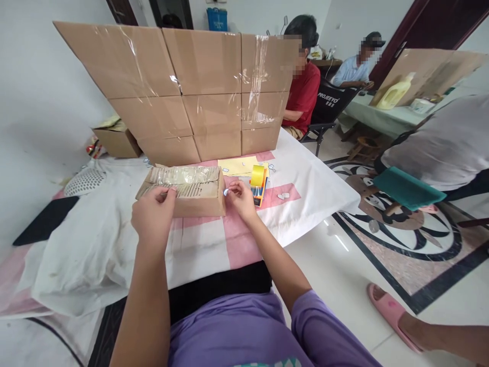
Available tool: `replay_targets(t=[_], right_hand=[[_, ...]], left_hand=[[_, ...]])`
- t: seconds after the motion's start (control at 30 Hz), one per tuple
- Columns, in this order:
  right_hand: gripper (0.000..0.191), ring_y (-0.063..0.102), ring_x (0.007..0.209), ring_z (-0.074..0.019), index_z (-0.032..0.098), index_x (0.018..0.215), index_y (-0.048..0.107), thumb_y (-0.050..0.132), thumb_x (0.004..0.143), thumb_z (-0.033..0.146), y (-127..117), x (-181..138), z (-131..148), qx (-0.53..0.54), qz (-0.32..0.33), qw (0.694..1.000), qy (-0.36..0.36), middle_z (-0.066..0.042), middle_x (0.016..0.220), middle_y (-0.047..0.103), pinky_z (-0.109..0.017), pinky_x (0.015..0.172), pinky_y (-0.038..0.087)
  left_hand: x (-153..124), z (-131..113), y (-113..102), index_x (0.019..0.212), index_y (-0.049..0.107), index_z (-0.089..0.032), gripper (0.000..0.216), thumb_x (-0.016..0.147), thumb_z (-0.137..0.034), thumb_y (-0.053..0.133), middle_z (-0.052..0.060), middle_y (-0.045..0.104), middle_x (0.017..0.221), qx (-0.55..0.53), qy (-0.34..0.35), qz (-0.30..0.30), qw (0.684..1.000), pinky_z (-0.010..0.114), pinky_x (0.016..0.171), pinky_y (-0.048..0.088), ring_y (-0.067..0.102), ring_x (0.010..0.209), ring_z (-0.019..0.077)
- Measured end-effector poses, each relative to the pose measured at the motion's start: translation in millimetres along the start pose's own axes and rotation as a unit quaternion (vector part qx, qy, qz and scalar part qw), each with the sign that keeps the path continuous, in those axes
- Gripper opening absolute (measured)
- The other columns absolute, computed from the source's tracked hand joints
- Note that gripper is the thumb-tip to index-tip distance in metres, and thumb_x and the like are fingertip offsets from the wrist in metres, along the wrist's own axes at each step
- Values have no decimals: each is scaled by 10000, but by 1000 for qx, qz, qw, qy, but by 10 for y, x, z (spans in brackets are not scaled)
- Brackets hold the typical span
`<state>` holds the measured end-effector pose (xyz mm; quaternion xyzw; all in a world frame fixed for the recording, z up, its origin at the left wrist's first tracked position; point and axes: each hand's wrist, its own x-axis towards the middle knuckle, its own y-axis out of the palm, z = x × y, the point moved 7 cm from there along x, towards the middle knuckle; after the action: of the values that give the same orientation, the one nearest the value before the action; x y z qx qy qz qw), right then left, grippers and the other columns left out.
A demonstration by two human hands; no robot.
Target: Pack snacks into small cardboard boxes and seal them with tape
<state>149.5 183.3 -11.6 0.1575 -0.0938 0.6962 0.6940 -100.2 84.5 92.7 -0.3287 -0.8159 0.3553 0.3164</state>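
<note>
A small cardboard box (pixel 198 206) lies in front of me, its taped top showing torn, ridged strips. My left hand (pixel 155 214) is closed, thumb against fingers, at the near left part of the top; whether anything is pinched there is hidden. Beside the box's right end, my right hand (pixel 241 200) pinches a small white piece (pixel 225 192), its exact kind too small to tell. Just beyond that hand, a yellow roll of tape (pixel 257 175) rests on a colourful small pack (pixel 260 192). Behind lies a yellow sheet (pixel 239 165) with small pale bits on it.
A tall cardboard partition (pixel 214 92) stands at the back of the cloth-covered table (pixel 305 168). White scraps (pixel 283 196) lie on the right. An open carton (pixel 118 138) and a dark flat object (pixel 46 219) are at left. Other people sit beyond.
</note>
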Motion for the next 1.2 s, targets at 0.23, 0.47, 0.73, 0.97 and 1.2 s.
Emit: replay_targets(t=[0.23, 0.47, 0.73, 0.97, 1.2], right_hand=[[174, 646, 778, -153, 220, 948, 579, 639, 787, 249, 79, 32, 72, -40, -21, 999, -23, -13, 895, 691, -259, 680, 482], [195, 579, 637, -129, 202, 945, 621, 710, 781, 258, 17, -56, -2, -100, -74, 992, 25, -6, 878, 690, -278, 671, 501], [299, 682, 895, -197, 180, 975, 794, 531, 836, 141, 290, -162, -26, -107, 21, 994, -26, -69, 976, 735, -312, 817, 552], [423, 690, 997, -197, 194, 1129, 795, 503, 830, 128, 388, -128, -161, -74, 43, 996, 9, -60, 1057, 767, -324, 943, 551], [384, 687, 1034, -195, 190, 1143, 788, 527, 862, 175, 385, -159, -167, -45, 17, 998, 28, -59, 1084, 768, -319, 986, 543]], left_hand=[[3, 10, 8, 863, 756, -281, 270, 888, -505, 606, -2, 691, 745, -15, 21, -10, 1000, 280, 633, 339, 561, 713, 200], [-8, 1, 13, 806, 732, -266, 265, 885, -486, 607, -14, 655, 702, -35, 39, -19, 998, 268, 634, 328, 526, 689, 180], [93, 35, 12, 821, 701, -267, 249, 891, -469, 574, -10, 612, 679, 33, 62, 3, 998, 271, 608, 277, 481, 670, 183], [203, 167, -48, 843, 715, -283, 257, 857, -505, 586, -4, 643, 742, 35, 27, 11, 999, 272, 609, 284, 505, 726, 198], [188, 204, -42, 824, 703, -267, 271, 864, -504, 577, -21, 597, 684, 4, 39, 5, 999, 269, 615, 302, 497, 698, 173]])
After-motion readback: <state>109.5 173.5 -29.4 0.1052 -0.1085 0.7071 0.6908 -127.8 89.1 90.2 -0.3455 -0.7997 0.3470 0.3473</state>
